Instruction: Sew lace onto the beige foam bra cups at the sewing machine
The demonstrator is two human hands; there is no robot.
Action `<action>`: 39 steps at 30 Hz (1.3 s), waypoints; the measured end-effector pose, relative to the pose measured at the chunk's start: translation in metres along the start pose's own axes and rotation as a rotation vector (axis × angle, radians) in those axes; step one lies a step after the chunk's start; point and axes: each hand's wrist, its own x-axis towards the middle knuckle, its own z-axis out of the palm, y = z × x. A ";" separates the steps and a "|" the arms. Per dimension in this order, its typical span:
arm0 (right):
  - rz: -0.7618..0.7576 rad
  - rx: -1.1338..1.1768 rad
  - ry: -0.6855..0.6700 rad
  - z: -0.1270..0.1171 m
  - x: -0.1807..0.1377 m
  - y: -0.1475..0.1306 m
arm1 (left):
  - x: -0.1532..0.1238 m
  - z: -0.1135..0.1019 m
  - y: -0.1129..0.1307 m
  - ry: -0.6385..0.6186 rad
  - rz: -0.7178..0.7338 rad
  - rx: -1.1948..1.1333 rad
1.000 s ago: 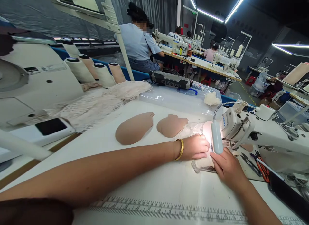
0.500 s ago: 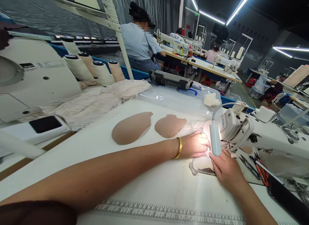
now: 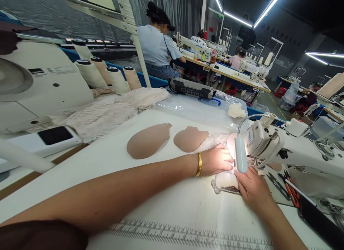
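Observation:
At the sewing machine [image 3: 268, 139], a pale lace-edged fabric piece [image 3: 223, 179] lies in bright light under the lamp [image 3: 241, 155]. My left hand [image 3: 217, 159], with a gold bangle at the wrist, is on the fabric left of the needle area, fingers bent together and gripping it. From the right, my right hand [image 3: 251, 185] pinches the fabric's near edge, thumb and fingers closed. The lamp head hides the needle and some fingertips. Two beige cup-shaped pieces, a larger one [image 3: 147, 142] and a smaller one [image 3: 190, 139], lie beyond my left forearm.
Thread snips [image 3: 278, 186], orange-handled scissors [image 3: 292, 192] and a black phone [image 3: 319, 221] lie to the right. A ruler strip [image 3: 188, 231] runs along the near edge. Behind are a clear plastic lid [image 3: 185, 108] and thread cones [image 3: 116, 80]. A co-worker [image 3: 158, 46] sits beyond.
The view has shifted slightly, so the background and cup pieces sit a little further right. Both hands stay at the fabric with almost no visible movement.

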 end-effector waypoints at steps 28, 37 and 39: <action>0.912 1.341 0.365 -0.008 0.004 -0.114 | -0.047 -0.051 0.160 0.570 -1.177 -2.093; 0.856 1.309 0.111 -0.015 -0.013 -0.120 | -0.045 -0.055 0.155 0.726 -1.009 -1.975; 0.960 1.505 0.086 -0.018 -0.009 -0.114 | -0.048 -0.058 0.158 0.676 -0.985 -1.994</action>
